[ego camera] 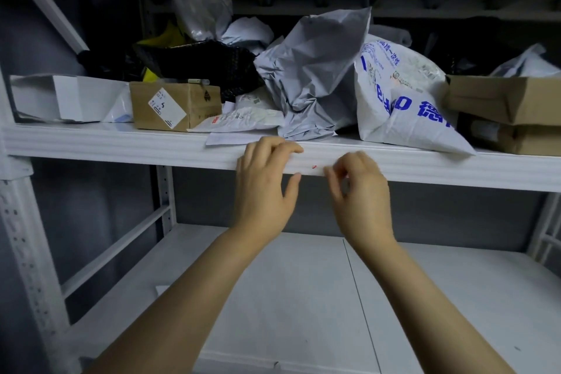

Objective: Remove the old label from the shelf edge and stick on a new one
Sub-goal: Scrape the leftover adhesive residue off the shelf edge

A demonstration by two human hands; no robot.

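Both bare hands were up at the white shelf edge point(151, 146), the front lip of a metal rack. The left hand point(264, 188) gripped the lip: its fingers curled over the top, the thumb pressed against the lower part of the face, so its grip was clamped on the shelf edge. Just beside it, the right hand point(359, 191) had its thumb and forefinger pinched together against the same face. The fingertips there were blurred, so whether a label sat between them could not be told; something pale may have been pinched there. Between the two hands a small red mark point(314, 166) showed on the white face, perhaps a scrap of the label.

On the shelf above lay a clutter of parcels. A crumpled grey mailer bag point(312, 76) stood right behind the left hand, with a white bag printed in blue point(403, 100) to its right and a flat white envelope point(239, 121) to its left. Further left sat a small brown box point(173, 105) bearing a white sticker. Stacked brown cartons point(504, 106) filled the right end. The lower shelf point(288, 297) below the forearms was pale.
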